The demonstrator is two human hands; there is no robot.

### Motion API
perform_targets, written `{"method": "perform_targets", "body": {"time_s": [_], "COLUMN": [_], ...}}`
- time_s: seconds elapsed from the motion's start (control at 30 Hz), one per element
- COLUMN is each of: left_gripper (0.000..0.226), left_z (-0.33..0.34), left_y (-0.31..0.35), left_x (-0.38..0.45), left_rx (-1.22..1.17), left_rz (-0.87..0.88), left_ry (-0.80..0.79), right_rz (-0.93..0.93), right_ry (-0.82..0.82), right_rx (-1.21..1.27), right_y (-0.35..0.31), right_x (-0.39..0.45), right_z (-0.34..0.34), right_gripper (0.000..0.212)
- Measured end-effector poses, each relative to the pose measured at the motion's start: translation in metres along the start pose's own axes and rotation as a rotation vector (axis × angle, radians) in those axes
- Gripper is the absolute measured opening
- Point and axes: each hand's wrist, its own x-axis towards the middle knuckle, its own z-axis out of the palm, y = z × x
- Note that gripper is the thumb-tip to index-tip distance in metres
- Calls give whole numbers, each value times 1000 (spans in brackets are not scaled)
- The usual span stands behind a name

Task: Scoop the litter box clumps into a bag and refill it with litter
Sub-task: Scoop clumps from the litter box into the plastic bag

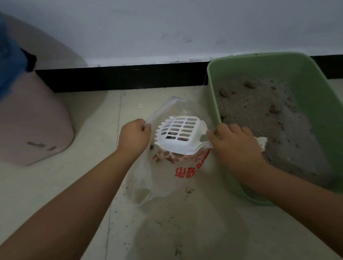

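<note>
**Scoop held over open bag**

Right hand [236, 143] fingers curl around the handle of the slotted white plastic scoop [180, 134], turned over the bag mouth. Left hand [133, 135] fingers pinch the thin handle strip of the translucent, red-printed plastic bag [167, 173] on the tiled floor [45, 199]. Just right stands the rectangular green plastic litter box [322, 98] against the black baseboard, holding grainy grey litter [272, 117] with lumps. A smooth pink bin [21, 126] stands left.

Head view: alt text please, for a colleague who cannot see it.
The right hand tips a white scoop over a clear plastic bag whose handle the left hand grips. A green litter box of grey litter sits right.
</note>
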Motion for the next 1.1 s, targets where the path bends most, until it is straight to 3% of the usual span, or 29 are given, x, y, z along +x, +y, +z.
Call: {"method": "perform_targets", "body": {"time_s": [0.17,0.23,0.33,0.37,0.43,0.53,0.6,0.73,0.87,1.1], "left_gripper": [41,39,20,33,50,42,40,32,26,24], "left_z": [-1,-2,-3,-3,-2,3,14,49,82,104], "left_y": [0,3,11,15,21,35,44,70,86,84], "left_x": [-2,-5,-10,-13,-16,-21,-21,-32,-45,-42], "left_rx": [-17,5,20,41,104,185,184,108,73,15], "left_rz": [-5,-3,29,48,143,447,684,1027,1159,1211], "left_ry": [-3,-6,26,32,87,243,281,145,120,57], "right_rz": [-30,-4,37,91,162,340,479,555,526,518], "right_ry": [-7,6,5,11,-1,60,-29,-356,-550,-570], "right_rx": [0,83,278,380,593,737,775,669,719,779], "right_y": [4,10,24,31,46,72,94,122,119,97], "right_x": [-9,-10,-14,-16,-23,-35,-42,-52,-52,-26], "right_z": [8,7,11,12,12,5,6,7,18,36], "right_gripper": [31,36,37,38,35,17,19,34,41,42]}}
